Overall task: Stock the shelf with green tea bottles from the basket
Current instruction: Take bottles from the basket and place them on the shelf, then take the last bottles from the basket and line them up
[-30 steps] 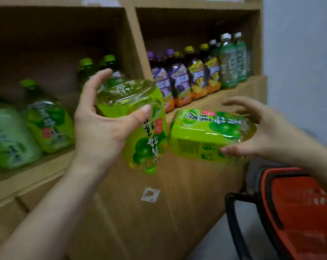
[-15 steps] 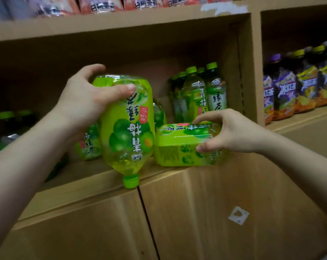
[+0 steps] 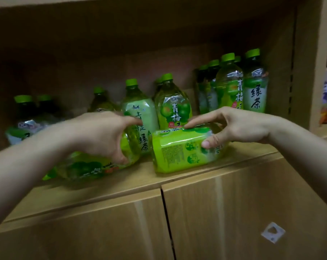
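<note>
Nearest, the cabinet doors (image 3: 234,212) below the shelf ledge (image 3: 196,171) are closed. On the ledge, the left hand (image 3: 100,136) is clamped around a green tea bottle (image 3: 87,167) lying on its side, cap toward the left, apparently grasped by the body for righting. The right hand (image 3: 237,126) grips a second bottle (image 3: 177,152), also horizontal, thumb beneath and fingers above; both appear laid down at the front edge pending standing up. Behind, upright bottles (image 3: 172,106) stand in rows, the taller group (image 3: 252,87) at the right rear. The basket is not visible
</note>
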The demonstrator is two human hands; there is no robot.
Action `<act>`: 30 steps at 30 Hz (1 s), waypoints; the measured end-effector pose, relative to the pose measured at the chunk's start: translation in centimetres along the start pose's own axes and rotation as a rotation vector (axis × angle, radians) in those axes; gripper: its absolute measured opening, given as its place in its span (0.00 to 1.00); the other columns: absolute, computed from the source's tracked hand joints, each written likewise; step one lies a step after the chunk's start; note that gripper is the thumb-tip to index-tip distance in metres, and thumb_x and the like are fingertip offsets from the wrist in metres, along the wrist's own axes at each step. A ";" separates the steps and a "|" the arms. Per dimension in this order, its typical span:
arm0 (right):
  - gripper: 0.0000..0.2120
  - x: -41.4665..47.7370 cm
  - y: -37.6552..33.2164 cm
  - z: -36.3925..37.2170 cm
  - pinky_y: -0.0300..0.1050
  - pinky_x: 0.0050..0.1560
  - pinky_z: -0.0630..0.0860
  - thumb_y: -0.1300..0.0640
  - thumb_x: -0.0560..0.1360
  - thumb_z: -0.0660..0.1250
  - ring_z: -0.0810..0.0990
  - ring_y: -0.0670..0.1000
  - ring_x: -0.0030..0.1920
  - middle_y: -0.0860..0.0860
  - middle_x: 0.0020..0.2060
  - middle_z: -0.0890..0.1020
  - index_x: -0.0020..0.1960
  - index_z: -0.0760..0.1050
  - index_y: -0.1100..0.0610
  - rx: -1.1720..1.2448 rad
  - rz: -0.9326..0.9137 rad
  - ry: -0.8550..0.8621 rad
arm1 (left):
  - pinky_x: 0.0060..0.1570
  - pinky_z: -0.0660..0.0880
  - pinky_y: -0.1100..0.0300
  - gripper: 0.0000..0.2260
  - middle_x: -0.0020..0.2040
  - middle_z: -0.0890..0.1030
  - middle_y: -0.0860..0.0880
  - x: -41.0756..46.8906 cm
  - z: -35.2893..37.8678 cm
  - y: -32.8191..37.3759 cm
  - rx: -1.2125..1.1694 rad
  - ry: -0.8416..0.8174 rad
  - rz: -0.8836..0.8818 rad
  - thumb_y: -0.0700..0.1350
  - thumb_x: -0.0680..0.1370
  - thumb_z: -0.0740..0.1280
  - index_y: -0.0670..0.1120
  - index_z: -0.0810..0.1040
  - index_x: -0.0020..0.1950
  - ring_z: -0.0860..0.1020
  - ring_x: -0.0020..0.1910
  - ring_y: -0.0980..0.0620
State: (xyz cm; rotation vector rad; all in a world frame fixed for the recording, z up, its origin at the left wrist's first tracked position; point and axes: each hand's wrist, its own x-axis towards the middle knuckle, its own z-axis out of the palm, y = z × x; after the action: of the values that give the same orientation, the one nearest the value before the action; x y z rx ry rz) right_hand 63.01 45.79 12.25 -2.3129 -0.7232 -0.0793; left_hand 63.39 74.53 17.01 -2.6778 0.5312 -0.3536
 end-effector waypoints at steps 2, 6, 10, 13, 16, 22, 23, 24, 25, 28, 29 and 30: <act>0.22 0.0 0.5 0.7 0.40 0.69 0.60 0.54 0.68 0.75 0.68 0.36 0.67 0.32 0.62 0.73 0.60 0.78 0.40 0.021 -0.042 0.050 | 0.52 0.75 0.54 0.50 0.64 0.71 0.50 -0.1 2.4 0.4 0.137 0.049 0.001 0.68 0.62 0.72 0.65 0.45 0.74 0.73 0.60 0.48; 0.20 -0.3 1.2 2.5 0.41 0.70 0.62 0.58 0.70 0.74 0.70 0.37 0.66 0.38 0.63 0.75 0.58 0.79 0.42 0.063 -0.074 0.238 | 0.66 0.66 0.45 0.51 0.72 0.62 0.44 -0.8 3.0 0.1 -0.118 0.013 0.031 0.76 0.59 0.60 0.63 0.39 0.75 0.61 0.71 0.42; 0.21 -1.4 1.5 4.1 0.38 0.70 0.59 0.48 0.69 0.72 0.68 0.40 0.69 0.45 0.66 0.73 0.62 0.76 0.43 -0.085 -0.104 0.451 | 0.69 0.61 0.40 0.46 0.75 0.62 0.45 -0.6 2.7 0.9 -0.345 0.092 0.045 0.74 0.62 0.56 0.60 0.49 0.76 0.58 0.74 0.41; 0.29 -2.4 1.5 4.6 0.34 0.67 0.60 0.39 0.66 0.67 0.68 0.41 0.68 0.46 0.67 0.71 0.66 0.73 0.43 -0.185 -0.078 0.514 | 0.65 0.67 0.43 0.36 0.70 0.69 0.47 0.0 3.2 2.3 -0.318 0.277 0.092 0.63 0.70 0.66 0.59 0.56 0.75 0.65 0.69 0.43; 0.31 -3.3 1.6 4.5 0.35 0.66 0.62 0.37 0.66 0.64 0.70 0.42 0.66 0.46 0.67 0.72 0.68 0.70 0.43 -0.246 -0.055 0.525 | 0.61 0.68 0.62 0.33 0.64 0.72 0.53 0.1 2.7 3.7 -0.618 0.320 0.263 0.49 0.66 0.65 0.57 0.64 0.71 0.70 0.62 0.55; 0.33 -6.7 1.1 3.9 0.24 0.58 0.66 0.38 0.66 0.64 0.70 0.36 0.65 0.37 0.65 0.72 0.70 0.66 0.40 -0.218 0.024 0.497 | 0.52 0.73 0.61 0.13 0.49 0.81 0.53 1.6 0.8 10.2 -0.793 0.643 0.418 0.46 0.71 0.65 0.51 0.81 0.55 0.77 0.48 0.57; 0.32 -7.8 1.1 3.7 0.26 0.57 0.69 0.38 0.65 0.64 0.73 0.37 0.62 0.37 0.64 0.73 0.69 0.66 0.39 -0.210 0.055 0.499 | 0.49 0.75 0.60 0.11 0.46 0.81 0.53 1.7 0.3 11.8 -0.838 0.676 0.462 0.46 0.72 0.66 0.50 0.82 0.52 0.78 0.45 0.57; 0.31 -9.2 1.2 3.4 0.30 0.56 0.72 0.37 0.65 0.65 0.76 0.38 0.59 0.38 0.62 0.75 0.67 0.67 0.38 -0.204 0.084 0.497 | 0.47 0.76 0.59 0.09 0.44 0.81 0.53 1.6 -0.2 13.5 -0.871 0.700 0.508 0.46 0.72 0.66 0.50 0.82 0.50 0.78 0.43 0.57; 0.29 -10.6 1.3 3.0 0.35 0.55 0.76 0.37 0.66 0.65 0.79 0.39 0.56 0.40 0.60 0.77 0.66 0.69 0.39 -0.212 0.113 0.487 | 0.44 0.76 0.60 0.08 0.43 0.82 0.53 1.4 -0.7 15.3 -0.900 0.708 0.554 0.46 0.73 0.67 0.49 0.82 0.49 0.79 0.41 0.56; 0.12 -16.4 1.2 1.3 0.38 0.48 0.79 0.48 0.71 0.69 0.82 0.39 0.46 0.42 0.47 0.83 0.54 0.76 0.40 -0.278 0.203 0.450 | 0.39 0.75 0.64 0.06 0.39 0.82 0.53 0.6 -1.3 21.9 -1.010 0.648 0.684 0.45 0.73 0.67 0.48 0.83 0.47 0.79 0.38 0.56; 0.09 -18.8 1.3 0.8 0.34 0.44 0.77 0.52 0.73 0.69 0.82 0.37 0.44 0.40 0.42 0.83 0.48 0.76 0.39 -0.327 0.234 0.450 | 0.38 0.74 0.66 0.06 0.39 0.82 0.53 0.3 -1.3 24.5 -1.044 0.618 0.730 0.45 0.72 0.67 0.48 0.84 0.46 0.78 0.38 0.56; 0.10 -21.6 1.6 0.4 0.30 0.41 0.73 0.54 0.73 0.69 0.80 0.34 0.41 0.38 0.37 0.82 0.44 0.76 0.38 -0.378 0.280 0.451 | 0.37 0.73 0.68 0.06 0.39 0.82 0.53 0.0 -1.2 27.3 -1.074 0.586 0.781 0.45 0.72 0.67 0.48 0.84 0.45 0.78 0.37 0.56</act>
State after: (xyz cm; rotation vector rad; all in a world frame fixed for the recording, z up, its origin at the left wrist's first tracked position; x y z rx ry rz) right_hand 45.59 34.79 5.57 -2.5913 -0.1600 -0.6335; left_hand 54.44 50.89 6.72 -2.8583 2.4075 -0.7604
